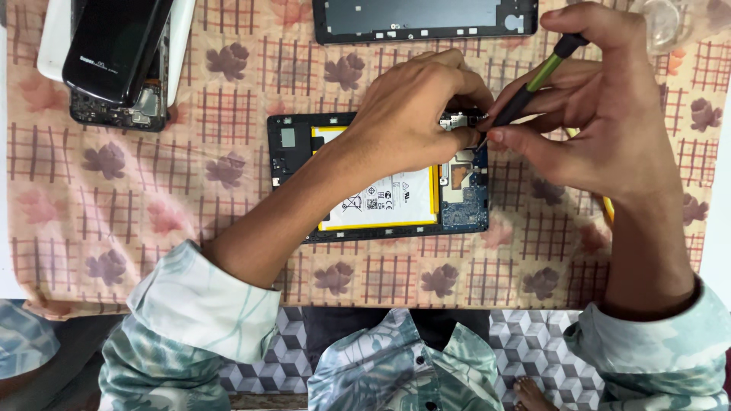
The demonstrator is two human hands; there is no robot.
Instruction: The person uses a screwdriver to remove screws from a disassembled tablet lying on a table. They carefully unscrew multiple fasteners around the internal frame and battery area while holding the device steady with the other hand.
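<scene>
An opened tablet [293,164] lies on the patterned cloth, its white and yellow battery [388,202] and blue circuit board [466,205] showing. My left hand [407,114] rests on the tablet's upper middle, fingers pressed down near the top right corner. My right hand [601,114] grips a black and green screwdriver [533,84], tilted, with its tip at the tablet's upper right corner next to my left fingertips.
A black back cover [422,19] lies at the far edge. Stacked dark devices on a white one [114,53] sit at the far left. A clear round container [666,23] stands at the far right. The cloth [137,198] covers the table to its near edge.
</scene>
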